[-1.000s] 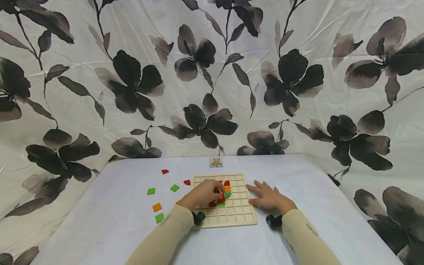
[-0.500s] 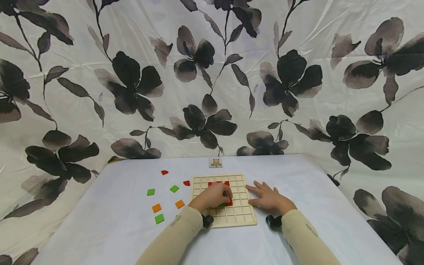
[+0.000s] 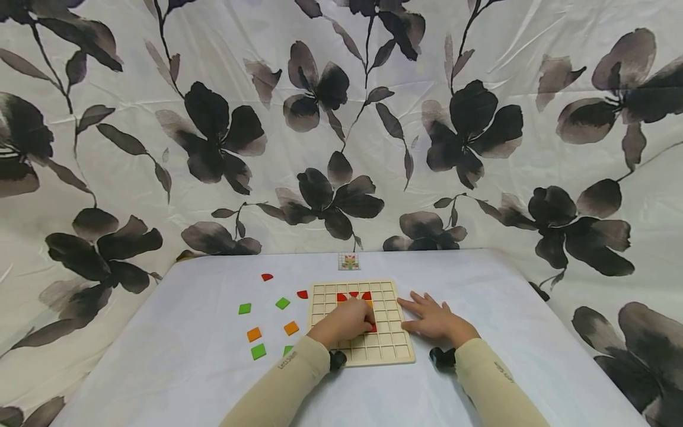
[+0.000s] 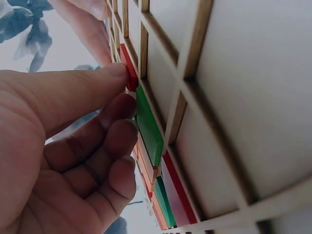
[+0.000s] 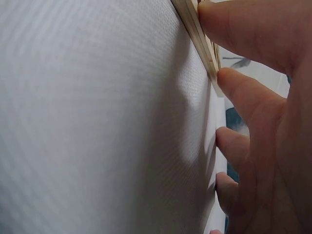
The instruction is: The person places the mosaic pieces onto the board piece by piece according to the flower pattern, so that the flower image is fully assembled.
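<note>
My left hand (image 3: 344,322) is over the middle of a pale wooden grid board (image 3: 392,353). Its thumb and forefinger are at a small red piece (image 4: 129,68) in a cell, seen close in the left wrist view; the other fingers curl inward. Beside that piece lies a green piece (image 4: 150,129), and red, orange and green ones sit in neighbouring cells, partly hidden by the hand. My right hand (image 3: 433,317) lies with fingers spread at the board's right edge; in the right wrist view its thumb and forefinger touch the wooden edge (image 5: 195,29).
Left of the board lie loose flat pieces: red quarter-circles (image 3: 267,277), green squares (image 3: 245,308) and orange squares (image 3: 254,334). A small patterned card (image 3: 349,261) is at the back of the white table (image 3: 160,356). Behind hangs a flower-printed cloth (image 3: 341,118).
My left hand has carried a red piece rightward across the board into a cell, uncovering an orange square on the table. The right hand stays at the edge.
</note>
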`<state>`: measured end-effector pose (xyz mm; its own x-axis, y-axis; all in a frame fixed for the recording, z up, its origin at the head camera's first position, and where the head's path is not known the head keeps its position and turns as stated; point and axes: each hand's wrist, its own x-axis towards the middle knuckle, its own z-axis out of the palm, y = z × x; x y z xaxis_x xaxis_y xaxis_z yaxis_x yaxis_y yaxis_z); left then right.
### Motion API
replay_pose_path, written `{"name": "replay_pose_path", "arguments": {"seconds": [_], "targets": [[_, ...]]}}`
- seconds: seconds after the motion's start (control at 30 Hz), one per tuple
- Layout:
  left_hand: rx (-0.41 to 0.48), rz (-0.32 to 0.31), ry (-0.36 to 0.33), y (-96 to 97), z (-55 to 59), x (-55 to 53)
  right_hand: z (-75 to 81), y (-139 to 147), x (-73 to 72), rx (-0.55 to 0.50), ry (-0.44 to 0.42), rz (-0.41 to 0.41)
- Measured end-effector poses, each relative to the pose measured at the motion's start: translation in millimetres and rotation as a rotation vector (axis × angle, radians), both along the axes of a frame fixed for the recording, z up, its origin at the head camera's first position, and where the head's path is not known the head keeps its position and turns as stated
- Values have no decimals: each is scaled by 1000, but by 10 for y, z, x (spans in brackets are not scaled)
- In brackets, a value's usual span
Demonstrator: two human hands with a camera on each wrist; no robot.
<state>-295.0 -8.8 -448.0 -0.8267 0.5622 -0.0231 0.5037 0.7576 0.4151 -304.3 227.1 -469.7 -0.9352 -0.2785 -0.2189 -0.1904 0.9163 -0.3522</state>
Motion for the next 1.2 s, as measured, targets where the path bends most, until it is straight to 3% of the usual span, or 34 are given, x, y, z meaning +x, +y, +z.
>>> {"name": "replay_pose_path", "arguments": {"seconds": [0.27,0.4,0.63,0.83,1.03,1.2], "targets": [[13,-19,-7,-83,55,5,1,2,22,-4,-2,-8],[41,24,-5,-258,107,-22,14,-8,21,-4,3,-8],[20,209,-9,-695,202,-133,7,-11,-3,0,7,-11],[-65,402,22,-1113,190,-228,-12,-2,-21,5,11,-11],[-146,592,10,-1378,179,-260,-29,3,-23,2,6,-12],[-171,636,-5,-1470,143,-284,-44,4,-26,-1,-1,-12]]}}
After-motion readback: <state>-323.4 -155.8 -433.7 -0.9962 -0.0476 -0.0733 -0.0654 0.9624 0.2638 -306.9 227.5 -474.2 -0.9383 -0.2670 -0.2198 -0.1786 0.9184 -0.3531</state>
